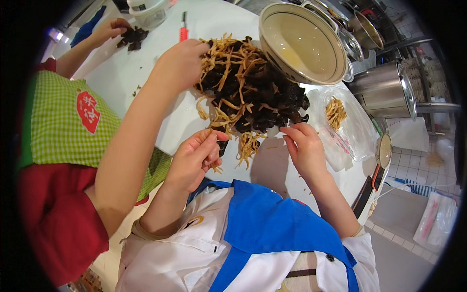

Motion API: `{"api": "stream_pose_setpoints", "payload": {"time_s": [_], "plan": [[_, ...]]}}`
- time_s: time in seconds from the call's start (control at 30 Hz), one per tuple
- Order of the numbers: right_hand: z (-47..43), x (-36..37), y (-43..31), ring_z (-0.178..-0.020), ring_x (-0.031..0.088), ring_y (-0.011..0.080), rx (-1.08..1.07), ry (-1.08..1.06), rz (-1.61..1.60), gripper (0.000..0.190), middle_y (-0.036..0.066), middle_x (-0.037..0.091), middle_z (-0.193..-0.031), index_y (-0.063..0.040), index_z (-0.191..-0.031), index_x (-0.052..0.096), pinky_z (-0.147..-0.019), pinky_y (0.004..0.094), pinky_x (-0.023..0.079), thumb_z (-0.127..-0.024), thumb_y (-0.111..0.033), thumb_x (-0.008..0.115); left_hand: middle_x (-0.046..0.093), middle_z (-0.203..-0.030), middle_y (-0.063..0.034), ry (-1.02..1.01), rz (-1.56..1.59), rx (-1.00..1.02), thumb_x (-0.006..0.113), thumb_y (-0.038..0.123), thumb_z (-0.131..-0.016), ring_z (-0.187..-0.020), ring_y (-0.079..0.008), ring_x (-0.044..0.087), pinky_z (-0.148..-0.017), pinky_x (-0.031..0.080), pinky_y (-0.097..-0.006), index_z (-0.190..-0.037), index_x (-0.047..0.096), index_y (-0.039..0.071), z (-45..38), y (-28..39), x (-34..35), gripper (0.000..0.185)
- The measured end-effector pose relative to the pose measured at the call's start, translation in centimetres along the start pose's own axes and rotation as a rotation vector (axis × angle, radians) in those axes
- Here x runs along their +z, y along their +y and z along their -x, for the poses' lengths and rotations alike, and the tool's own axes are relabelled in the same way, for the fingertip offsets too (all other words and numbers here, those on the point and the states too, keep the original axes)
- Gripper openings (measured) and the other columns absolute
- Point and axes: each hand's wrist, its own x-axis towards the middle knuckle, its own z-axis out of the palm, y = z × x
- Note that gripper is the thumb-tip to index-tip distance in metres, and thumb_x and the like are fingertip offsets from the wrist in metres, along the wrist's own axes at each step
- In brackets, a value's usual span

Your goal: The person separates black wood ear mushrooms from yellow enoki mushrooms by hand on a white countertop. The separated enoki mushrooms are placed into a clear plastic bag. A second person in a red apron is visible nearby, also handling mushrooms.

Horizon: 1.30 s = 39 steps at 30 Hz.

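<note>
A heap of wet black wood ear fungus (262, 95) mixed with yellow-brown dried daylily strips (219, 53) lies on the white table. My left hand (197, 157) is closed around a few daylily strips, whose ends stick out below the fist. A dark fungus piece (222, 146) shows at its fingers; whether it is held cannot be told. My right hand (308, 148) is at the heap's near right edge, thumb and forefinger slightly apart, nothing plainly between them. Between my hands sits a small tangle of daylily strips (249, 146).
At left, a co-worker's hand (180, 65) reaches into the heap; their other hand (109, 32) touches fungus (134, 37). A large bowl (303, 43) holds clear liquid. A red-handled cutter (183, 29), plastic bag with strips (337, 113) and steel pot (379, 89) are around.
</note>
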Motion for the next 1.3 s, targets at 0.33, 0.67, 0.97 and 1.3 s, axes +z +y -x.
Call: {"api": "stream_pose_setpoints", "payload": {"time_s": [0.33,0.67,0.97,1.3], "plan": [[-1.5,1.4,-1.4,-0.078,0.056,0.0275,-0.035,-0.045,0.088,0.009,0.007,0.055,-0.079,-0.008,-0.076,0.060,-0.067,0.0380,0.048,-0.070,-0.008,0.067,0.041,-0.062,0.0039,-0.018,-0.051,-0.035,0.046,0.020,-0.099,-0.056,-0.0058,0.037,-0.064,0.041,-0.0241,-0.101,0.057,0.004,0.3,-0.4,0.8,0.020],[0.2,0.8,-1.1,-0.070,0.060,0.0246,0.103,-0.165,0.017,0.005,0.009,0.059,-0.075,-0.005,-0.078,0.065,-0.062,0.0351,0.049,-0.074,-0.006,0.067,0.054,-0.075,-0.0001,0.028,0.005,-0.070,0.046,0.022,-0.100,-0.069,-0.0101,0.054,-0.077,0.048,-0.0277,-0.106,0.057,0.004,0.3,-0.7,2.2,0.022],[-1.2,0.0,-5.5,-0.069,0.061,0.0194,0.034,-0.193,-0.679,0.014,0.009,0.062,-0.084,-0.004,-0.095,0.068,-0.061,0.0292,0.049,-0.080,-0.002,0.066,0.059,-0.105,-0.0091,0.011,0.256,-0.077,0.041,0.015,-0.101,-0.096,-0.0173,0.060,-0.089,0.048,-0.0319,-0.110,0.048,0.005,-0.1,-2.4,2.3,0.016],[-1.9,3.0,-4.1,-0.070,0.061,0.0249,0.157,-0.152,-0.174,0.014,0.007,0.057,-0.076,-0.005,-0.075,0.059,-0.060,0.0330,0.050,-0.077,-0.014,0.069,0.056,-0.083,-0.0026,0.104,0.169,0.020,0.052,0.015,-0.096,-0.070,-0.0116,0.053,-0.069,0.048,-0.0280,-0.106,0.052,0.005,0.1,-0.5,0.8,0.014]]}}
